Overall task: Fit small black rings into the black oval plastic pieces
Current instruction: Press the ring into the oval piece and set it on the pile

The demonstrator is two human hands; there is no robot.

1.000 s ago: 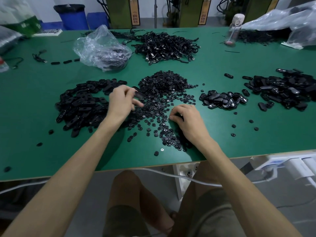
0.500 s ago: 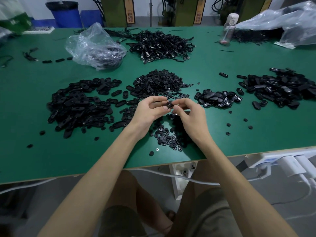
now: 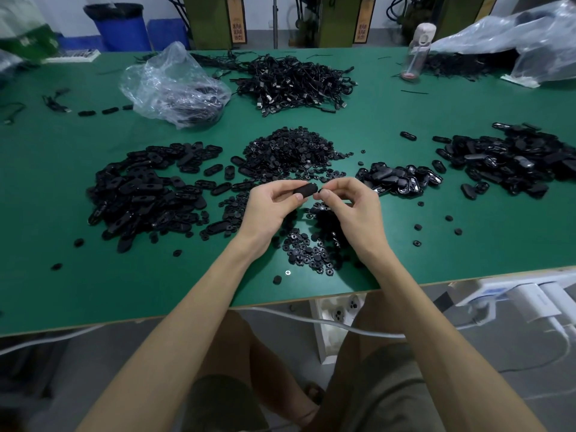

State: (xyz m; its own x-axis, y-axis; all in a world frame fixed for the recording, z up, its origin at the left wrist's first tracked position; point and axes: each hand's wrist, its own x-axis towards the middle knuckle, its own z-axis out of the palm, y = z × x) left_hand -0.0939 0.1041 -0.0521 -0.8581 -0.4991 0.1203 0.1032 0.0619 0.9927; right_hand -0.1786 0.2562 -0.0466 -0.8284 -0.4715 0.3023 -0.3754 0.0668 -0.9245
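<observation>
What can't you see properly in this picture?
Head view:
- Small black ring: nearly covered by the right hand's fingers; whether it is seated is unclear.
- Black oval plastic piece: far end hidden inside the left hand.
- Crumpled clear plastic bag: shiny film blurs its dark contents.
- Big clear plastic sheet: cut off by the right edge.

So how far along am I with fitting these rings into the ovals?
Early on, it seems. Done: the small heap right of your hands may be finished ovals; I can't see rings in them. In hand: left hand holds one oval piece, right hand pinches a small ring at its end. Left: the large oval pile and ring pile.
</observation>
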